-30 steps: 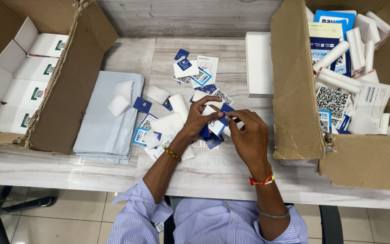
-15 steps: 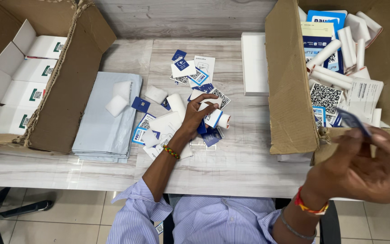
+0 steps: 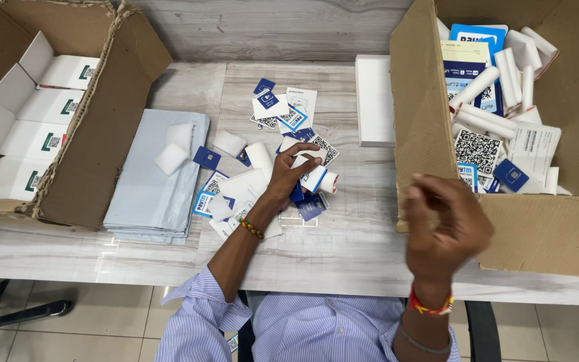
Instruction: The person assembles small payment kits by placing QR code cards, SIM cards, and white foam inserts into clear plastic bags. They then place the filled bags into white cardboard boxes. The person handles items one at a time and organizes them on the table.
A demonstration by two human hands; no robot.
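Sorting is under way: the left hand (image 3: 288, 175) pinches a white paper roll (image 3: 322, 179) in the card pile (image 3: 269, 157) on the bench (image 3: 343, 241). The right hand (image 3: 445, 224), blurred, hangs loosely curled and seemingly empty beside the right carton (image 3: 430, 127), full of rolls and cards. White boxes fill the left carton (image 3: 95, 141). Next likely calls for a firm lift.

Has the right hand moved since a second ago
Yes. The right hand left the pile of cards at the table's middle and now hangs, blurred, at the near wall of the right cardboard box.
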